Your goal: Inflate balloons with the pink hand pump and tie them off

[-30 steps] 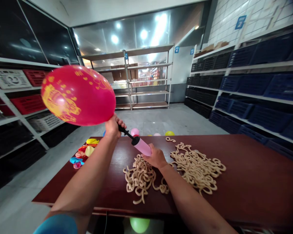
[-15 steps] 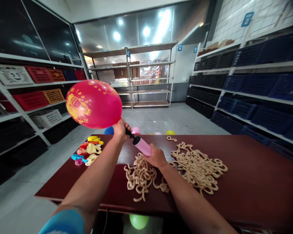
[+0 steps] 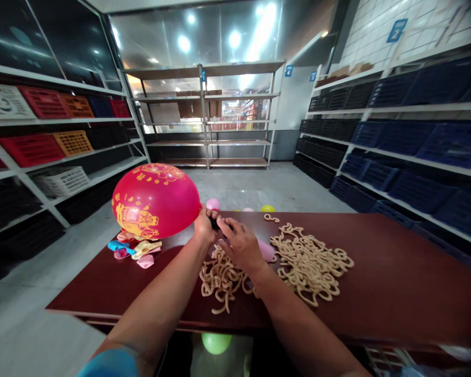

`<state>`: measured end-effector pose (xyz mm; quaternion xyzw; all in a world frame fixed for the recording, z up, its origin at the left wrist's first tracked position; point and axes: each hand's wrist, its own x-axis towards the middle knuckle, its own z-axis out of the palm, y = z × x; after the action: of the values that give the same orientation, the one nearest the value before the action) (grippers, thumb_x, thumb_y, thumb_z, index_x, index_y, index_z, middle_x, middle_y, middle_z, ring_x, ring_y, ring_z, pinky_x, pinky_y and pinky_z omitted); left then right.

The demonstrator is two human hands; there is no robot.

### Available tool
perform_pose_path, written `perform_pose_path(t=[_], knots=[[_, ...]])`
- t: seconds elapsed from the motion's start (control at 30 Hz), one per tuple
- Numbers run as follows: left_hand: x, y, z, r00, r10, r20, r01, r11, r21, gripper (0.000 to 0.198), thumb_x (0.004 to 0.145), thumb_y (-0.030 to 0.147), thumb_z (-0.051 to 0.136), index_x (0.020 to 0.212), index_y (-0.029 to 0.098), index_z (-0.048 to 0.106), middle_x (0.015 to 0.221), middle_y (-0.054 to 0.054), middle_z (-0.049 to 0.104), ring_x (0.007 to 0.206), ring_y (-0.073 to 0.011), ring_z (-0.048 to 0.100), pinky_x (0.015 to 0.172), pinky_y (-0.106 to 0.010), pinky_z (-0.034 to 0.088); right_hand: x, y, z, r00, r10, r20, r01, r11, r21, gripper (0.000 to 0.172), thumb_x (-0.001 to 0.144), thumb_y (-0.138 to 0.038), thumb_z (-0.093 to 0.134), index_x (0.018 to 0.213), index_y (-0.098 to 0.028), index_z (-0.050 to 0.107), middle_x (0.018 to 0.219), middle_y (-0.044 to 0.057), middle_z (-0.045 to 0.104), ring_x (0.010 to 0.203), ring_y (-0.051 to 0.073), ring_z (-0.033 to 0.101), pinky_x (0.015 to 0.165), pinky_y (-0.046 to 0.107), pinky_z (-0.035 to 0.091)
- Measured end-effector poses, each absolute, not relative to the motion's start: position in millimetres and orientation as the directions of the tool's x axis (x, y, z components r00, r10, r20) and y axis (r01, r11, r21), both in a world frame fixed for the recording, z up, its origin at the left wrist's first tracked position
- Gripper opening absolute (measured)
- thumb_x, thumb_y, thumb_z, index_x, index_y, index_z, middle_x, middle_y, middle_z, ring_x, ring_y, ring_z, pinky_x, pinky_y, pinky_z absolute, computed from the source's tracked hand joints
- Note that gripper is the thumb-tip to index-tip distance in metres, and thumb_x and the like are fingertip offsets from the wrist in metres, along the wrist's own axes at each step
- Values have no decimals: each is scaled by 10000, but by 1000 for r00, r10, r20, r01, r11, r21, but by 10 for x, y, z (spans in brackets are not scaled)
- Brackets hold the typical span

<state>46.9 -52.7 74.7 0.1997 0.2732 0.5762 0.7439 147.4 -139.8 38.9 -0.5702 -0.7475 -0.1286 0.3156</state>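
Note:
A large inflated red balloon (image 3: 155, 199) with yellow printing hangs above the left part of the table. My left hand (image 3: 204, 226) is closed around its neck. Close to my left fingers is a black piece (image 3: 215, 223), possibly part of the balloon pump. My right hand (image 3: 241, 241) reaches toward it, fingers apart and slightly bent; whether they touch it is unclear. Behind my right wrist shows the pink barrel of the hand pump (image 3: 266, 251); my hand hides its middle. Tan twisted loops (image 3: 223, 277) lie below my hands.
A bigger heap of tan loops (image 3: 312, 262) spreads over the dark red table (image 3: 392, 272). Uninflated balloons (image 3: 145, 248) lie at the left. Inflated balloons, one green (image 3: 216, 343), are on the floor. Shelves with crates (image 3: 408, 141) line both sides.
The red balloon and my left hand have come lower. My right hand has let go of the pump's pink barrel and moved toward my left hand. The view has shifted slightly.

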Motion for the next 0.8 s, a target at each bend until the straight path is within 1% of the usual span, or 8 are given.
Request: perform_pose_path(t=[0.17, 0.27, 0.33, 0.43, 0.5, 0.6, 0.7, 0.8], knots=[[390, -498, 612, 172, 968, -184, -780, 248, 574, 359, 863, 323, 381, 541, 185, 305, 481, 16, 429, 459, -114, 488, 549, -274, 453, 1407, -1470, 504, -192, 823, 535, 963, 262, -58, 463, 847, -278, 489, 1303, -262, 409, 1211, 74, 518, 956, 231, 474, 814, 368, 368], [245, -354, 492, 70, 967, -245, -746, 214, 631, 318, 851, 289, 388, 555, 183, 342, 497, 10, 463, 463, -114, 508, 547, -274, 458, 1520, -1509, 527, -181, 868, 462, 980, 197, 14, 445, 839, -267, 498, 1278, -280, 427, 1181, 62, 538, 941, 230, 482, 795, 362, 362], [127, -242, 383, -12, 958, -287, -649, 211, 731, 295, 835, 303, 409, 570, 180, 367, 505, 8, 479, 449, -112, 510, 500, -256, 438, 1679, -1521, 499, -97, 919, 382, 995, 87, 42, 434, 827, -264, 513, 1254, -292, 443, 1146, 54, 554, 928, 229, 499, 774, 351, 363], [-34, -114, 193, -100, 950, -297, -438, 226, 870, 281, 807, 333, 434, 579, 180, 372, 493, 14, 474, 397, -96, 478, 393, -198, 331, 1993, -1491, 393, 134, 965, 227, 986, -152, 63, 424, 800, -277, 547, 1217, -274, 473, 1104, 65, 564, 913, 226, 534, 756, 338, 368], [-104, -74, 68, -93, 965, -244, -310, 205, 928, 266, 792, 319, 442, 578, 179, 367, 483, 19, 469, 365, -78, 440, 356, -171, 246, 2173, -1444, 312, 252, 956, 152, 962, -264, 70, 412, 793, -268, 548, 1199, -267, 484, 1124, 67, 552, 975, 231, 532, 771, 333, 368], [-140, -67, -85, -33, 980, -195, -208, 184, 961, 239, 755, 246, 473, 545, 172, 385, 440, 17, 458, 319, -63, 368, 335, -171, 177, 2251, -1345, 247, 340, 939, 53, 936, -343, 80, 361, 753, -285, 589, 1109, -243, 545, 1108, 77, 561, 1034, 254, 518, 806, 357, 371], [-117, -83, -175, 2, 987, -160, -194, 157, 968, 243, 711, 182, 526, 492, 163, 424, 390, 12, 440, 311, -67, 336, 332, -186, 190, 2030, -1203, 277, 285, 944, 169, 957, -289, 2, 468, 705, -303, 639, 1149, -207, 525, 1195, 118, 522, 1112, 290, 467, 892, 419, 340], [-83, -118, -198, 46, 995, -83, -194, 90, 977, 251, 696, 135, 564, 461, 158, 479, 389, -1, 457, 349, -84, 378, 354, -191, 248, 1617, -1023, 334, 37, 955, 293, 957, 51, -285, 473, 752, -353, 595, 1186, -187, 504, 1213, 125, 525, 1107, 260, 485, 913, 401, 367]])
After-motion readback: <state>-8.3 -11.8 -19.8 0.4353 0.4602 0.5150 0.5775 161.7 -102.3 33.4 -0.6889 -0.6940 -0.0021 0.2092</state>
